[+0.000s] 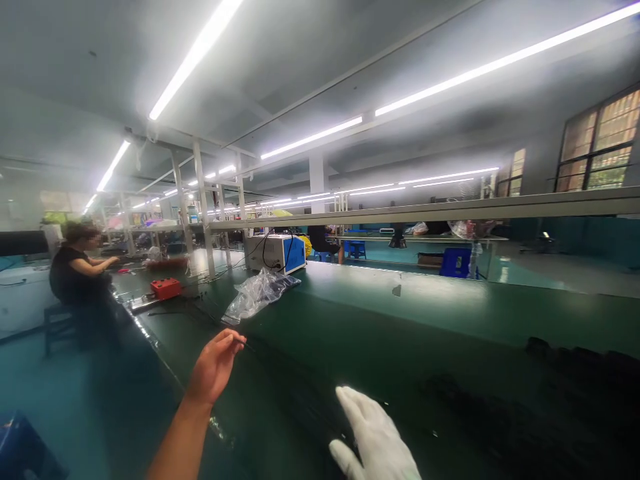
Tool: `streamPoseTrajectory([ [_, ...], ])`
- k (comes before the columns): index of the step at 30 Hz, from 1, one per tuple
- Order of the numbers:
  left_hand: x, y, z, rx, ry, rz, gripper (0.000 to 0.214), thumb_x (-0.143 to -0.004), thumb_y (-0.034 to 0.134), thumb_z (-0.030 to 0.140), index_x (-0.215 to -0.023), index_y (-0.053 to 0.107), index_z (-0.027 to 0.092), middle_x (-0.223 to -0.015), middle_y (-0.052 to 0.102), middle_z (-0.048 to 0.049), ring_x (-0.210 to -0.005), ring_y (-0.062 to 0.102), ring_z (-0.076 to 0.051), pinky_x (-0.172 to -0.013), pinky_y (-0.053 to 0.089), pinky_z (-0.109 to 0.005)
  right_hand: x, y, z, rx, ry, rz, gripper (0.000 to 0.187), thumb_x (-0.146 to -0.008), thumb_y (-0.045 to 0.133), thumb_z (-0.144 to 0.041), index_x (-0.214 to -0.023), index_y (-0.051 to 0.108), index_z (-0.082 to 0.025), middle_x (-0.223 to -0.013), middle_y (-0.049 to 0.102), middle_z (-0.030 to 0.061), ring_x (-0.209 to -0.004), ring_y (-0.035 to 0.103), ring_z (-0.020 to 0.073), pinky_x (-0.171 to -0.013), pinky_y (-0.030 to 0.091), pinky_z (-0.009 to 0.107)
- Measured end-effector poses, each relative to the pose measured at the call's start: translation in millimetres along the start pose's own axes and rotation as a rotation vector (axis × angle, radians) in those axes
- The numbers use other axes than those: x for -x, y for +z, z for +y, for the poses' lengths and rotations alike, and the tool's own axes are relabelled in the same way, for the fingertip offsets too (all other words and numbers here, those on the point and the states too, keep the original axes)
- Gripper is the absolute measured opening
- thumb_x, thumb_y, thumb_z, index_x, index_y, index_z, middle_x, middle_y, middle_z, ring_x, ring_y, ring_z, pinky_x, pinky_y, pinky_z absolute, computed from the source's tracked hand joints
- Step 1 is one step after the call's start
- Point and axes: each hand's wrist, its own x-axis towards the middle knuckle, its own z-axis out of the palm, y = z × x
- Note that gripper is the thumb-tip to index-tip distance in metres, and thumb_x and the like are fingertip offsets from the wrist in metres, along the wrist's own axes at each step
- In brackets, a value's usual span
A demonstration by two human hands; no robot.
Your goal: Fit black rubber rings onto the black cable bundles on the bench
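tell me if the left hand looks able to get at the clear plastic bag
Probably yes: the clear plastic bag lies on the green tabletop just beyond the left hand, with nothing visible standing between them. The fingers do seem pinched on a thin dark strand, which may need letting go first.

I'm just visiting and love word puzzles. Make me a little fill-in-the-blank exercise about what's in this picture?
1. The left hand, pinching a thin dark strand, is bare, while the right hand wears a white ____.
2. A crumpled clear plastic bag lies on a ____ tabletop.
3. The small box left of that bag is coloured ____.
4. The machine behind the bag has a ____ side panel.

Missing words: glove; green; red; blue.
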Motion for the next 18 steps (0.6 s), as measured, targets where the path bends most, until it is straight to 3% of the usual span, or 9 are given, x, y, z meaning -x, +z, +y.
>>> streamPoseTrajectory([
  [1, 5.3, -4.8, 0.3, -0.004, -0.002, 0.009, 0.023, -0.078, 0.061, 0.040, -0.075, 0.064, 0.017, -0.078, 0.056, -0.0017, -0.085, 0.053, -0.018, -0.079, 0.044, -0.028, -6.0, 6.5, -3.7, 0.020, -0.011, -0.090, 0.062, -0.082, 0.053, -0.036, -0.140, 0.041, -0.020, -0.143, 0.044, 0.0082, -0.132, 0.040, 0.0300, -0.109, 0.035, 0.045],
  [3, 15.5, -14.4, -0.9, -0.054, -0.031, 0.012, 0.024, -0.078, 0.061, 0.040, -0.074, 0.063, 0.016, -0.076, 0.056, -0.0026, -0.082, 0.054, -0.019, -0.076, 0.045, -0.029, -17.0, 20.6, -7.5, 0.067, -0.016, -0.191, 0.052, -0.081, 0.052, -0.024, -0.133, 0.051, -0.026, -0.139, 0.049, 0.0040, -0.131, 0.041, 0.0279, -0.111, 0.031, 0.045],
  [5, 24.4, -23.2, -4.0, -0.148, -0.071, 0.003, 0.025, -0.079, 0.058, 0.040, -0.072, 0.062, 0.016, -0.073, 0.055, -0.0025, -0.074, 0.052, -0.017, -0.071, 0.044, -0.028, -26.4, 31.7, -5.8, 0.114, 0.010, -0.182, 0.047, -0.078, 0.043, -0.005, -0.115, 0.066, -0.025, -0.127, 0.061, 0.0031, -0.121, 0.052, 0.0246, -0.106, 0.038, 0.041],
  [7, 31.2, -29.9, -7.9, -0.277, -0.106, -0.013, 0.028, -0.082, 0.051, 0.041, -0.073, 0.061, 0.017, -0.071, 0.054, -0.0009, -0.070, 0.050, -0.016, -0.069, 0.043, -0.028, -34.3, 36.0, 1.4, 0.157, 0.053, -0.128, 0.054, -0.075, 0.033, 0.005, -0.106, 0.070, -0.020, -0.120, 0.065, 0.0074, -0.113, 0.057, 0.0243, -0.097, 0.044, 0.038],
  [10, 40.3, -31.1, -11.3, -0.545, -0.184, -0.105, 0.028, -0.082, 0.047, 0.042, -0.075, 0.063, 0.019, -0.066, 0.055, 0.0006, -0.066, 0.049, -0.017, -0.066, 0.040, -0.028, -41.1, 30.2, 16.6, 0.211, 0.114, -0.080, 0.051, -0.077, 0.033, 0.003, -0.104, 0.070, -0.020, -0.115, 0.065, 0.0122, -0.106, 0.059, 0.0274, -0.088, 0.048, 0.042],
  [13, 51.8, -17.3, -7.6, -0.840, -0.254, -0.271, 0.016, -0.075, 0.053, 0.030, -0.069, 0.066, 0.022, -0.063, 0.060, 0.0004, -0.067, 0.052, -0.019, -0.069, 0.037, -0.030, -35.7, 20.1, 23.5, 0.249, 0.123, -0.088, 0.040, -0.075, 0.048, -0.007, -0.105, 0.070, -0.023, -0.117, 0.065, 0.0110, -0.115, 0.055, 0.0333, -0.096, 0.041, 0.053],
  [16, 65.6, 8.0, 1.4, -1.047, -0.271, -0.423, 0.016, -0.073, 0.051, 0.019, -0.069, 0.066, 0.024, -0.071, 0.065, -0.0002, -0.079, 0.055, -0.022, -0.080, 0.035, -0.034, -18.8, 15.7, 15.5, 0.252, 0.034, -0.079, 0.041, -0.082, 0.046, -0.021, -0.119, 0.063, -0.021, -0.129, 0.059, 0.0100, -0.131, 0.039, 0.0354, -0.107, 0.027, 0.058],
  [18, 75.1, 28.8, 4.7, -1.128, -0.278, -0.508, 0.019, -0.079, 0.048, 0.021, -0.075, 0.066, 0.024, -0.079, 0.068, -0.0015, -0.084, 0.057, -0.023, -0.084, 0.035, -0.036, -7.3, 17.6, 7.5, 0.228, -0.007, -0.123, 0.045, -0.082, 0.047, -0.024, -0.125, 0.058, -0.019, -0.130, 0.058, 0.0104, -0.125, 0.046, 0.0341, -0.102, 0.037, 0.054],
])
